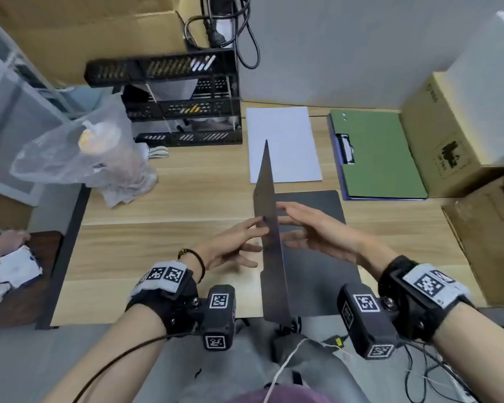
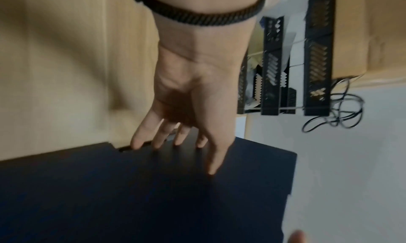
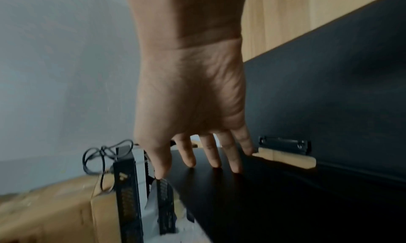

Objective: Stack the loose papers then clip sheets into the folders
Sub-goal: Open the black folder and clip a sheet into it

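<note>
A black folder lies on the wooden desk with its back half flat and its cover standing upright, edge-on to me. My left hand touches the cover's left face with straight, spread fingers. My right hand is at the cover's right side, its straight fingertips resting on the inner face. A metal clip shows inside the folder. Behind it lie a stack of white papers and, further right, a shut green folder with a clip on its left edge.
A black mesh tray rack stands at the back left, with a plastic bag holding a cup beside it. Cardboard boxes line the right edge. Cables hang at the back wall.
</note>
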{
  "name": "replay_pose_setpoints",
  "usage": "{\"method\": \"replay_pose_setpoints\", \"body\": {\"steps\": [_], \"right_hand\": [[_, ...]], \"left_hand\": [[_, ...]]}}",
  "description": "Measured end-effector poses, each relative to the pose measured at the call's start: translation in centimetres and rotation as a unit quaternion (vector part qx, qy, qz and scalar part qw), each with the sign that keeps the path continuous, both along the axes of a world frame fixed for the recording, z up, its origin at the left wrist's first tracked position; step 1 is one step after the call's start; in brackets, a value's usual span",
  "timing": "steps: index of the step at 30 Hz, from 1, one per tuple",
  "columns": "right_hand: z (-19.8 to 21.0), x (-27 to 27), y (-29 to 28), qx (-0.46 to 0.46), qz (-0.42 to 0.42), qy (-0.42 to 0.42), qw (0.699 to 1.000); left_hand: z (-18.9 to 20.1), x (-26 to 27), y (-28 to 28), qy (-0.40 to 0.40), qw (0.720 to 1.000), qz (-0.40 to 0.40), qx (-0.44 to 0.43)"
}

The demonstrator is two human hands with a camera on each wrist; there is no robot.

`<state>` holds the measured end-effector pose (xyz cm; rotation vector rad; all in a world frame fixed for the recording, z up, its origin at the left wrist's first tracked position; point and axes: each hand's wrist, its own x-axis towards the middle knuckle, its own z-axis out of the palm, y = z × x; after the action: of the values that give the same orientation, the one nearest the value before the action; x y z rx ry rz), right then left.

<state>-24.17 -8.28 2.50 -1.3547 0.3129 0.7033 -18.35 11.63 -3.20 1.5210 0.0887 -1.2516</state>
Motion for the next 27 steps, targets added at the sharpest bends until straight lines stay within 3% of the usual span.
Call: {"method": "replay_pose_setpoints", "body": {"steps": [5, 8, 11, 17, 19, 22, 27], "right_hand": [[-0.8, 2.0, 5.5, -0.041, 0.080, -0.023, 0.996], [-1.5, 2.4, 7.9, -0.057, 0.116, -0.023, 0.991], [-2.3, 2.3, 8.7, -0.079, 0.138, -0.010, 0.987], [-4.7, 1.0, 3.9, -0.167, 0.073, 0.036, 0.983], [-5.9, -0.2, 1.8, -0.205, 0.037, 0.033, 0.977], [-8.1, -2.0, -0.5, -0.256, -0.009, 0.027, 0.966], [-11.2, -3.9, -2.8, -0.321, -0.079, 0.042, 0.943]], "left_hand": [[3.0, 1.1, 6.2, 0.036, 0.991, 0.085, -0.101], [3.6, 1.0, 8.9, -0.060, 0.993, 0.097, -0.023], [1.6, 1.5, 11.6, -0.164, 0.970, 0.170, 0.059], [-2.3, 1.8, 13.9, -0.197, 0.941, 0.258, 0.098], [-3.5, 1.8, 13.7, -0.234, 0.934, 0.217, 0.162], [-4.6, 2.0, 12.5, -0.295, 0.912, 0.059, 0.278], [-5.7, 2.5, 8.8, -0.226, 0.945, -0.055, 0.228]]}}
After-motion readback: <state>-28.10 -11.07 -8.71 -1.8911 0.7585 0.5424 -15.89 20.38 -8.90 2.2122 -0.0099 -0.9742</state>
